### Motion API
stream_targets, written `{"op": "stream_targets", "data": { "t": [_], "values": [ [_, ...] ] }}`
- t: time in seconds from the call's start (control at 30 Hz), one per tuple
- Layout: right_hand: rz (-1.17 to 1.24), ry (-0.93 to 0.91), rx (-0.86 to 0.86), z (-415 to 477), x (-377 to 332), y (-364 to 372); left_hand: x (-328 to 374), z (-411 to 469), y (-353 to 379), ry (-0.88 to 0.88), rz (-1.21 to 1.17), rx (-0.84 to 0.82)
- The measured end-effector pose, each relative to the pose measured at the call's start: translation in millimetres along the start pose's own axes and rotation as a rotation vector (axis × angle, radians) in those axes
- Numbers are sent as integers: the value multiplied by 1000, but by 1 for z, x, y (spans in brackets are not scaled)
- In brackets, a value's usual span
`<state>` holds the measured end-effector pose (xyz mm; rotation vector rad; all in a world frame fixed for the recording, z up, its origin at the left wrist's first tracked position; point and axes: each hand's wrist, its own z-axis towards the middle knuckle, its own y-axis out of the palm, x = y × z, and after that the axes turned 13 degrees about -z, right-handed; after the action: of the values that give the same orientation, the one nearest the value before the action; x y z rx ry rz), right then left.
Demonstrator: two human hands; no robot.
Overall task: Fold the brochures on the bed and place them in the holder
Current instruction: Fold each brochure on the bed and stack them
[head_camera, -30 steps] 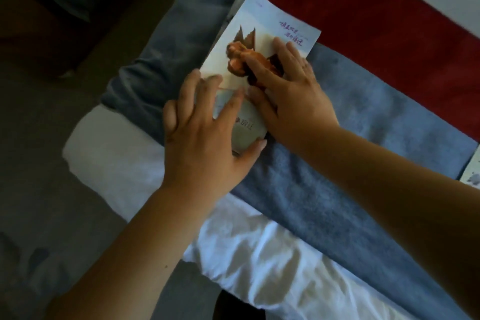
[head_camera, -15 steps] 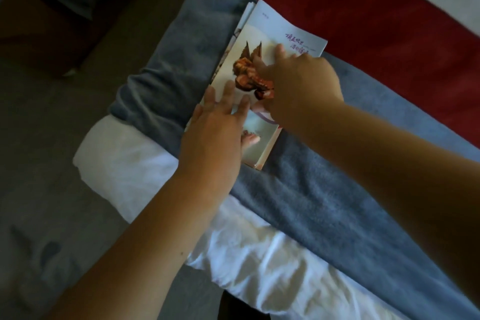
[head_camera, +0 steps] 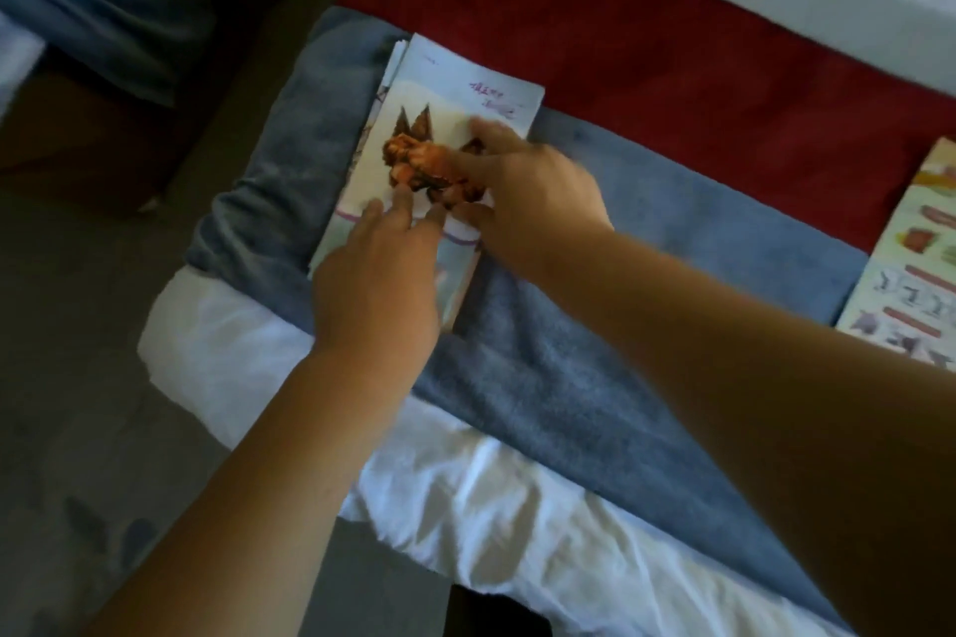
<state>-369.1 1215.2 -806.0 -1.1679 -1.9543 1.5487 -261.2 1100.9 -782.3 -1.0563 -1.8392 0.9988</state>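
The folded brochure (head_camera: 445,119) was laid on the left end of the blue blanket (head_camera: 569,378), on top of other sheets whose edges showed along its left side. Its near end was pressed flat by the left hand (head_camera: 377,285), fingers straight and close together. Its printed picture was pressed by the right hand (head_camera: 533,191), fingers stretched out; nothing was pinched. A second brochure (head_camera: 910,285) was seen at the blanket's right end.

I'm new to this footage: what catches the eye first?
The left hand and right hand press a folded brochure, printed with an orange-brown picture, onto a blue towel, centre frame. A red blanket lies beyond, and another brochure shows at the right edge.
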Motion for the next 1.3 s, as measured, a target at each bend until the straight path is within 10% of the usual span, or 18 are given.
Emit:
{"op": "stream_targets", "data": {
  "t": [0.73, 1.3],
  "values": [
    [-55, 630, 212, -334, 316, 59, 339, -71, 158, 602, 25, -87],
    [-13, 658, 202, -331, 253, 86, 285, -97, 181, 540, 108, -6]
  ]
}}
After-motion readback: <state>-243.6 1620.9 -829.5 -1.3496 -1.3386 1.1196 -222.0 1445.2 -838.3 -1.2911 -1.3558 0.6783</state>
